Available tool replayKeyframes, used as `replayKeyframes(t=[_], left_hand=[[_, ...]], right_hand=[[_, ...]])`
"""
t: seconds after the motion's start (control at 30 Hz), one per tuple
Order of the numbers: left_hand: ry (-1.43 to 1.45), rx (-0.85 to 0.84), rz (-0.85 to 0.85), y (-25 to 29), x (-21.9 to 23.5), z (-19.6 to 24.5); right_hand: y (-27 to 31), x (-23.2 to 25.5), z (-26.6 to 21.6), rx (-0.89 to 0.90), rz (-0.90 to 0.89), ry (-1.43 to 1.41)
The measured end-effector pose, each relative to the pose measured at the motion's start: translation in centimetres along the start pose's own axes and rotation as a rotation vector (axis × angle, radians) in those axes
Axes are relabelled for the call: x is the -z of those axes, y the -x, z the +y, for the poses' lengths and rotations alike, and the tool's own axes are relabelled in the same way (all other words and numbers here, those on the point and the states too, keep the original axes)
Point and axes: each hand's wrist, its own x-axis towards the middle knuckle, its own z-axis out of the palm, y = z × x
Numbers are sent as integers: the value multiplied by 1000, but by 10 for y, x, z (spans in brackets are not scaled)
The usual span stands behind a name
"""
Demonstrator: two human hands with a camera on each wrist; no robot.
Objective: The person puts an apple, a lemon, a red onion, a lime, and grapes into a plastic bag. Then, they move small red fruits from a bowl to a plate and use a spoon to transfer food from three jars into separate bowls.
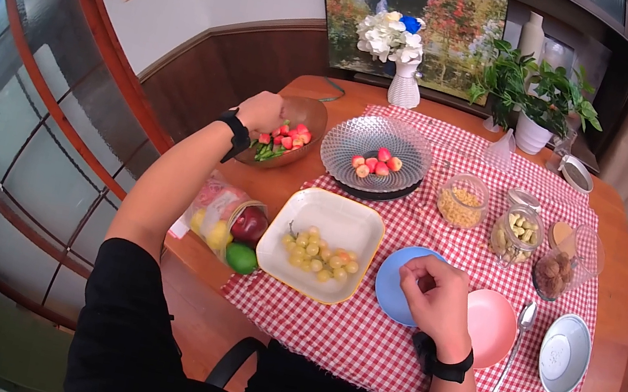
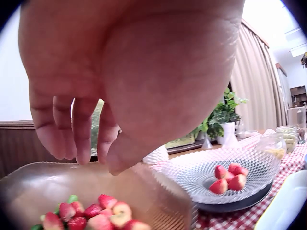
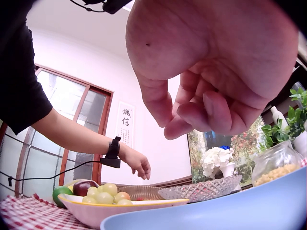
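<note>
My left hand (image 1: 261,112) hangs over the far side of a brown translucent bowl (image 1: 315,115), fingers pointing down and holding nothing. In the bowl are several strawberries (image 2: 100,211) and some slim green pieces (image 1: 269,153). Beside it, a clear faceted glass bowl (image 1: 347,129) carries several more strawberries (image 1: 378,164). My right hand (image 1: 438,295) hovers over a blue plate (image 1: 389,293), its fingers loosely curled with nothing between them. A square white dish (image 1: 304,203) with a yellow rim holds a bunch of pale grapes (image 1: 318,255).
Left of the dish lies a jar with a red apple (image 1: 248,225), a green fruit (image 1: 242,258) beside it. A pink plate (image 1: 499,329), a spoon (image 1: 515,349) and a grey-blue bowl (image 1: 564,358) are at the right. Behind stand glass jars (image 1: 463,201) and a flower vase (image 1: 405,86).
</note>
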Motion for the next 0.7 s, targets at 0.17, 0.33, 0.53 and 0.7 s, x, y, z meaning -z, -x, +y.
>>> replayKeyframes(t=[0.17, 0.33, 0.53, 0.7], left_hand=[[-88, -17, -58, -8, -43, -73], [-101, -77, -199, -18, -72, -96], [-99, -48, -159, -21, -92, -101], [-182, 20, -302, -19, -79, -89]], right_hand=[[0, -1, 0, 10, 26, 13], [-1, 1, -1, -6, 16, 37], [0, -1, -7, -3, 5, 50], [1, -2, -7, 0, -2, 42]])
